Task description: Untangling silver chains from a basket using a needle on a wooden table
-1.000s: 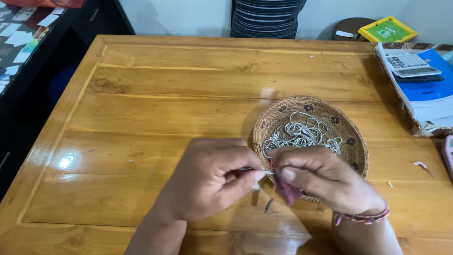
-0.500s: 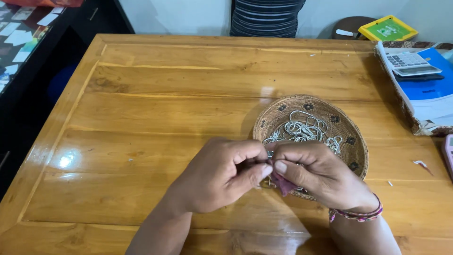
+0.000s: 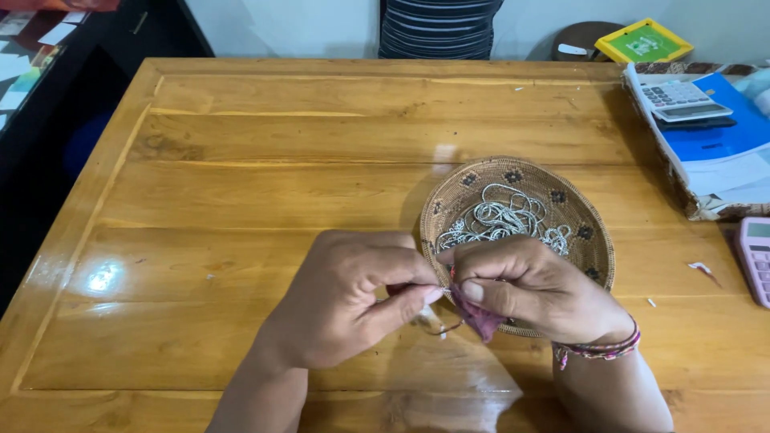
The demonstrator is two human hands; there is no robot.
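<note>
From the left, I see the wooden table (image 3: 241,192), glossy and yellow-brown, with raised plank edges and a bright glare spot. My left hand (image 3: 349,301) is curled nearly closed, thumb and forefinger pinched on a thin silvery chain (image 3: 443,325) whose loop hangs just below the fingertips. My right hand (image 3: 529,285), wearing a beaded bracelet (image 3: 597,350), is likewise closed, pinching the same chain together with a small maroon cloth (image 3: 480,319), soft and crumpled. Both hands sit at the near rim of a round woven basket (image 3: 589,240), stiff, coiled, dotted with dark flower motifs and holding a tangle of silver chains (image 3: 501,218). I judge the fine chain could slip or kink if I tug unevenly. At far right lie a grey calculator (image 3: 678,100) and a pink one (image 3: 754,256).
</note>
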